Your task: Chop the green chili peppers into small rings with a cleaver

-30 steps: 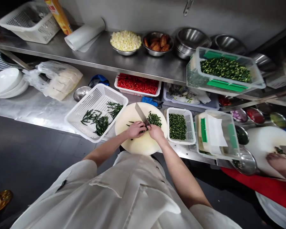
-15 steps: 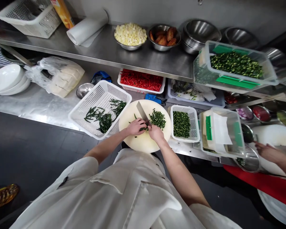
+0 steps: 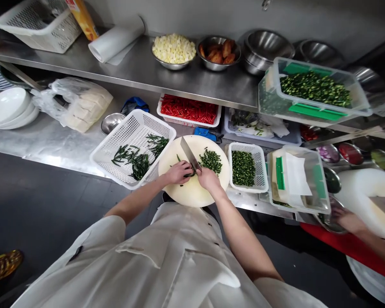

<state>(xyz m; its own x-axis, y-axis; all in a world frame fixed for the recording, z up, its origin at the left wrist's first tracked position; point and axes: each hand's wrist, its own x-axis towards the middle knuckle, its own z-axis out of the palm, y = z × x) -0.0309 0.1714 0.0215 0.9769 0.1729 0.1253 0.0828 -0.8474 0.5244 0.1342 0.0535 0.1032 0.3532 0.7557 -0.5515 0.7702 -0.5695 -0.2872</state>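
Observation:
A round white cutting board [image 3: 188, 194] lies in front of me. My right hand [image 3: 208, 179] is closed around the handle of a cleaver [image 3: 190, 153], its blade pointing away and to the left. Beside the blade, my left hand [image 3: 179, 172] presses curled fingers on green chili peppers [image 3: 188, 174], mostly hidden under them. A heap of chopped green peppers [image 3: 211, 161] sits on the board to the right of the blade. Whole green peppers [image 3: 139, 164] lie in a white perforated basket [image 3: 104, 159] on the left. Chopped pieces fill much of a smaller white basket [image 3: 262, 164] at right.
Behind the board stands a basket of red chilies [image 3: 189, 110]. A steel shelf [image 3: 131, 72] overhangs the counter, carrying bowls and a clear tub [image 3: 314, 102] of chopped greens. A lidded clear box [image 3: 298, 179] stands at right, near another person's hand [image 3: 349, 220].
The cleaver's tip has shifted slightly left, and both my hands stay close together on the board. The other person's hand has moved left and down, toward a steel bowl.

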